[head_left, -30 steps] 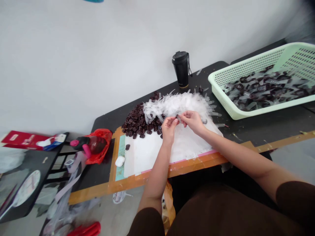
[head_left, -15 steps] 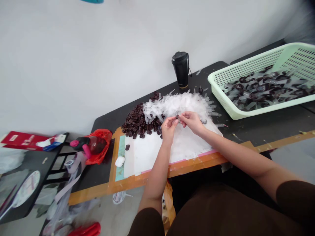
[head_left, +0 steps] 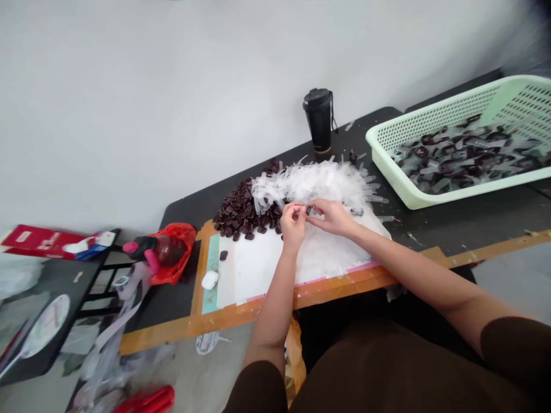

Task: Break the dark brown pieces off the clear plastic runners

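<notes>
Pale wall (head_left: 150,103) fills the background above a black table (head_left: 477,221) edged in brown tape. At the right stands a mint-green basket (head_left: 394,176), holding many dark pieces mixed with translucent strips; I judge this to be the finished share. Much is left: on a white sheet (head_left: 258,272), and spilling past it, lie a broad pile of whitish strips (head_left: 318,180) and, beside it, a heap of loose dark pieces (head_left: 241,209). A black cup (head_left: 319,123) stands behind the strips. Over the sheet the left hand (head_left: 294,226) and right hand (head_left: 333,217) meet. The left thumb and finger pinch together, seemingly on a small dark piece (head_left: 309,211) between the hands, too tiny to be sure; whether the right fingers grip it too, I cannot tell.
</notes>
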The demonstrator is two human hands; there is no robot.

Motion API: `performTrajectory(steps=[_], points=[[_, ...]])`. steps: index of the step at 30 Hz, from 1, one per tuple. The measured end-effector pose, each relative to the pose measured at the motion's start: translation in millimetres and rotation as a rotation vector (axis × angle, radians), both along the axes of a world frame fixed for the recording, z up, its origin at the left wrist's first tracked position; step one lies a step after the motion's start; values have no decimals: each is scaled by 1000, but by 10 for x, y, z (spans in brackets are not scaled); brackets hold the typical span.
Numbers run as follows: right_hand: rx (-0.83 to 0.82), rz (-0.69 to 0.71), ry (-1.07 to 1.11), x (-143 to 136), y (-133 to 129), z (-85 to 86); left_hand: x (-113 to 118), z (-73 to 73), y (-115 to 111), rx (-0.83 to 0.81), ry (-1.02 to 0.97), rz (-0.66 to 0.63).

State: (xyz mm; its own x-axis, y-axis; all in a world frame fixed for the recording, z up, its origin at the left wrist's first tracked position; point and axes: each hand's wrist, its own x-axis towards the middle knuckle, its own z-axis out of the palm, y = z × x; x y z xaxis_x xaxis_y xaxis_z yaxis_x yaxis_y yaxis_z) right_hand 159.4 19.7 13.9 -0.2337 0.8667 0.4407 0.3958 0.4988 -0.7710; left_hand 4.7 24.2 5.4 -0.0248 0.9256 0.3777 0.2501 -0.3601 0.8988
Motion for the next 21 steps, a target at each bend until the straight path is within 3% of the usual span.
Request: performTrajectory(steps=[3,7,9,11,14,16,18,21], points=[[62,-128,-173,-3,-10,16,-18,-44,27,10,49,63],[57,-113,-252,-1,-33,33,-65,-86,91,-9,29,224],[51,-142,-92,55,-13,65,-128,-51,122,-13,61,213],[67,-248,223,154,43,118,-239,29,141,-36,148,218],[143,-380,570,299,146,196,-467,180,131,-182,476,313],[154,-362,538,325,183,195,-603,261,98,-343,712,264],[138,-277,343,278,181,134,-679,308,58,-461,844,114],[154,-114,-27,127,143,-14,-648,318,10,-427,926,-81]])
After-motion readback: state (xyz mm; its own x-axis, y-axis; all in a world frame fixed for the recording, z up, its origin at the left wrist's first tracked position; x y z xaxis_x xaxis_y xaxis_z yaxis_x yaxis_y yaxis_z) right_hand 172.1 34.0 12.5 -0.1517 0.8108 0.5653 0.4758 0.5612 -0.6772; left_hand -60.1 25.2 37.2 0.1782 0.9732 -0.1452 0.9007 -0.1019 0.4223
